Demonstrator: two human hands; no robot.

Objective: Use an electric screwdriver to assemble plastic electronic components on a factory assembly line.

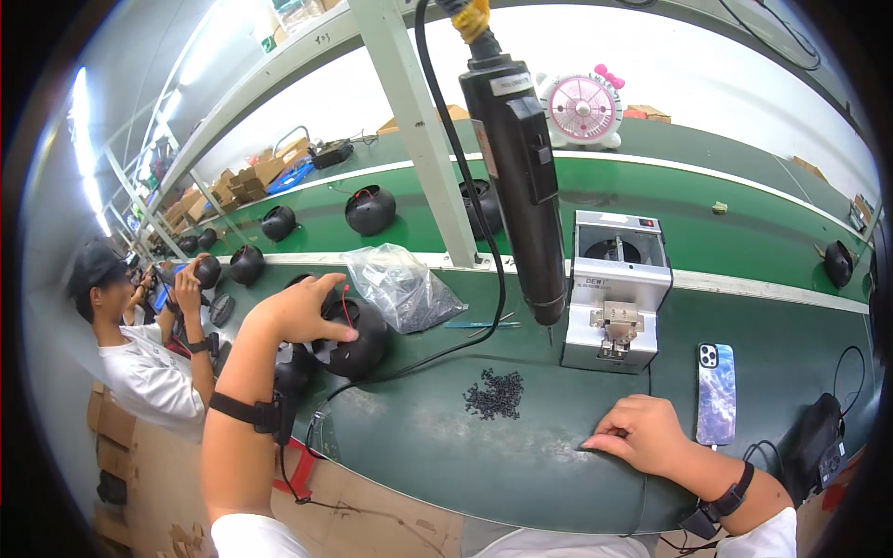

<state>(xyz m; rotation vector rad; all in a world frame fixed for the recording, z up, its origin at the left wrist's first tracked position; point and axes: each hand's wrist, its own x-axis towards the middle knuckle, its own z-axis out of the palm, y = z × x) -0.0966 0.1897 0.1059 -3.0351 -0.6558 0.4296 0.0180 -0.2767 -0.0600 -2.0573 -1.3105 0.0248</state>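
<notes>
My left hand [299,312] is at the left end of the table, with thumb and fingers apart over a round black shell [361,346]. The thumb overlaps the shell's side, and a red wire shows at its opening. Another black shell [294,370] sits partly hidden beneath my wrist. My right hand [644,435] rests low on the table at the right, thumb and fingers pinched together; anything between them is too small to make out. A pile of small black screws [494,394] lies between my hands. Above it hangs a black electric screwdriver [516,177], bit pointing down.
A silver screw feeder [614,298] stands behind my right hand, a phone [716,395] beside it. Near the left shell lie a clear plastic bag [402,290] and blue tweezers [479,325]. Several black shells sit along the green belt [651,205]. A co-worker [139,344] is at left.
</notes>
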